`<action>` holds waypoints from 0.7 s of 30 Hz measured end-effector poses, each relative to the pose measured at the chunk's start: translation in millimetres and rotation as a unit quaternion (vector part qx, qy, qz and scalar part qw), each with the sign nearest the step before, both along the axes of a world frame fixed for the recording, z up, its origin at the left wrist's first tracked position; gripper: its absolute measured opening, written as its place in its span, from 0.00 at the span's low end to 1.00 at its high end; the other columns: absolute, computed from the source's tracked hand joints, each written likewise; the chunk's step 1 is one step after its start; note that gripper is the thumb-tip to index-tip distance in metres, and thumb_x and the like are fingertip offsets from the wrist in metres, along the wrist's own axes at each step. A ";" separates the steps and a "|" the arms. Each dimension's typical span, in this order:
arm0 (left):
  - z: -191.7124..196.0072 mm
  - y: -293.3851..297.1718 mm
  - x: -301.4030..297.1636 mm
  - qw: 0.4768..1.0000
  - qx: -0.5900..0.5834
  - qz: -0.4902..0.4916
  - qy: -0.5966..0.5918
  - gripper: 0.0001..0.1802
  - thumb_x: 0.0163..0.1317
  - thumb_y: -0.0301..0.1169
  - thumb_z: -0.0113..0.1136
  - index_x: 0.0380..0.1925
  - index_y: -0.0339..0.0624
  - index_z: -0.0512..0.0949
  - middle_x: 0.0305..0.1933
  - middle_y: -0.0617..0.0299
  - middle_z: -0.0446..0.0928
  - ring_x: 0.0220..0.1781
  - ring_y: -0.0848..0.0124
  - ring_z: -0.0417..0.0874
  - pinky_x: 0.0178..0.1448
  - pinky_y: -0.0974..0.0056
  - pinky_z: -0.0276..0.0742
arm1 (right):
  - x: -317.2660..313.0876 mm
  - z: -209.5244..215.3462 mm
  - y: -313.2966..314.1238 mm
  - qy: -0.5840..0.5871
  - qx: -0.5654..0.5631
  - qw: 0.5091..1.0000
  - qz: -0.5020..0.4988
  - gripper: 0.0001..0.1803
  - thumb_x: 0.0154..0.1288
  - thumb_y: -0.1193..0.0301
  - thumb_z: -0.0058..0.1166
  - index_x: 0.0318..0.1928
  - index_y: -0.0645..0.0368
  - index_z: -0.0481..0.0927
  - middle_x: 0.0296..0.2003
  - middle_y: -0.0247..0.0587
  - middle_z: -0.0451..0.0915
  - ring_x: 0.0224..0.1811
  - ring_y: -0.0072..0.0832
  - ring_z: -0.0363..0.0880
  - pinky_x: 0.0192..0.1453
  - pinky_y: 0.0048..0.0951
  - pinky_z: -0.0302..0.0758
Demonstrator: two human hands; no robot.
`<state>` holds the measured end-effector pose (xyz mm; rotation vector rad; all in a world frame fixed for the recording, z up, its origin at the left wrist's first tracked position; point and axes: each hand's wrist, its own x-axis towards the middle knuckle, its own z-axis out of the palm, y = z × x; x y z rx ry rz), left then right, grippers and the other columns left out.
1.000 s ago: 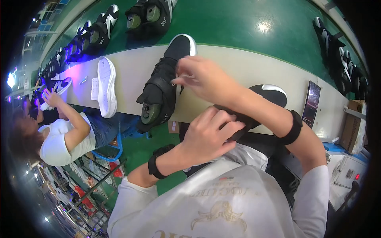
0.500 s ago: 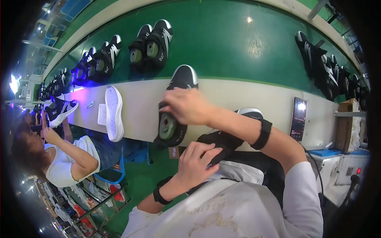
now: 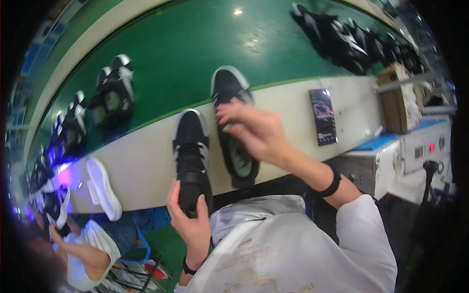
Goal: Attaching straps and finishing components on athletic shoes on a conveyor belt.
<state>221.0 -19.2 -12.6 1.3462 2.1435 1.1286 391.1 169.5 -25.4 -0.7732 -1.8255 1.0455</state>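
1. A black shoe with a white toe rim and strap (image 3: 191, 156) lies in the middle of the frame on the cream strip of the work table (image 3: 141, 166), toe toward the upper edge, heel toward the person.
2. The left hand (image 3: 189, 219), just below centre, grips this shoe at its heel end; thumb and fingers are closed around the black heel.
3. Just to its right lies a second black shoe (image 3: 233, 122), its toe reaching onto the green belt (image 3: 195, 58) and its open top with a pale green insole facing up.
4. The right hand (image 3: 254, 132) rests over the middle of this second shoe; the fingers are curled and blurred, touching its upper, but I cannot tell whether they truly grip it.
5. A black band (image 3: 328, 185) circles the right forearm; a dark watch strap (image 3: 188, 267) sits on the left wrist.
6. A dark flat phone-like slab (image 3: 322, 117) lies on the cream strip at centre right.
7. A white sole (image 3: 103, 188) lies at lower left on the same strip.
8. Pairs of black shoes (image 3: 115, 95) sit on the belt at upper left, and more (image 3: 342, 36) at upper right.
9. Another person in a white top (image 3: 80, 249) works at the lower left corner.
10. A grey machine with a red button (image 3: 420, 146) stands at the right edge.
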 end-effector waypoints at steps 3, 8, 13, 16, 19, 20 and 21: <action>2.1 18.5 -0.3 0.982 -0.021 -0.016 -0.189 0.34 0.53 0.19 0.64 0.63 0.35 0.68 0.68 0.45 0.67 0.68 0.54 0.70 0.71 0.54 0.65 | 7.9 -16.8 -40.9 0.007 0.006 1.000 0.027 0.15 0.57 0.78 0.61 0.47 0.60 0.80 0.49 0.46 0.83 0.58 0.44 0.79 0.74 0.53 0.62; -9.6 21.5 10.1 0.990 -0.006 -0.139 -0.009 0.40 0.55 0.21 0.64 0.68 0.35 0.59 0.73 0.40 0.59 0.72 0.46 0.64 0.74 0.50 0.60 | 11.7 -11.8 -91.2 -0.078 -0.091 0.991 -0.053 0.30 0.58 0.78 0.61 0.63 0.49 0.74 0.74 0.59 0.52 0.76 0.61 0.47 0.72 0.62 0.55; -20.0 54.1 5.2 0.989 0.028 -0.144 -0.007 0.37 0.60 0.22 0.59 0.69 0.32 0.56 0.74 0.38 0.56 0.74 0.45 0.60 0.76 0.49 0.55 | -7.9 -22.5 -58.1 -0.050 -0.036 0.995 -0.076 0.25 0.60 0.78 0.59 0.59 0.50 0.75 0.73 0.58 0.55 0.76 0.61 0.49 0.72 0.64 0.55; -19.8 140.2 -2.4 0.991 0.071 -0.105 -0.037 0.35 0.64 0.25 0.60 0.69 0.33 0.59 0.71 0.42 0.63 0.71 0.56 0.66 0.74 0.56 0.59 | -41.3 -49.1 36.2 -0.009 0.037 0.996 -0.081 0.20 0.63 0.77 0.56 0.56 0.59 0.76 0.62 0.61 0.70 0.71 0.60 0.59 0.73 0.52 0.59; -18.2 204.9 -43.0 0.986 0.110 -0.087 0.092 0.29 0.64 0.25 0.60 0.66 0.37 0.67 0.67 0.44 0.70 0.69 0.54 0.70 0.72 0.56 0.63 | -36.5 -16.3 128.1 -0.084 -0.036 0.993 -0.080 0.24 0.65 0.64 0.59 0.58 0.63 0.75 0.53 0.60 0.76 0.56 0.54 0.76 0.62 0.42 0.72; -5.9 203.2 -41.7 0.982 0.115 -0.095 0.118 0.29 0.64 0.25 0.60 0.66 0.37 0.67 0.67 0.46 0.70 0.70 0.54 0.69 0.72 0.56 0.62 | -22.2 -6.5 148.0 -0.103 -0.006 0.989 -0.110 0.27 0.64 0.61 0.60 0.59 0.65 0.74 0.54 0.59 0.77 0.57 0.53 0.76 0.63 0.42 0.72; 4.8 195.2 -39.8 0.977 0.121 -0.102 0.145 0.28 0.64 0.24 0.59 0.65 0.37 0.68 0.67 0.47 0.71 0.71 0.53 0.68 0.72 0.56 0.62 | -2.9 -6.4 168.5 -0.115 0.055 0.981 -0.147 0.30 0.65 0.59 0.60 0.59 0.67 0.74 0.55 0.57 0.77 0.59 0.52 0.75 0.64 0.42 0.72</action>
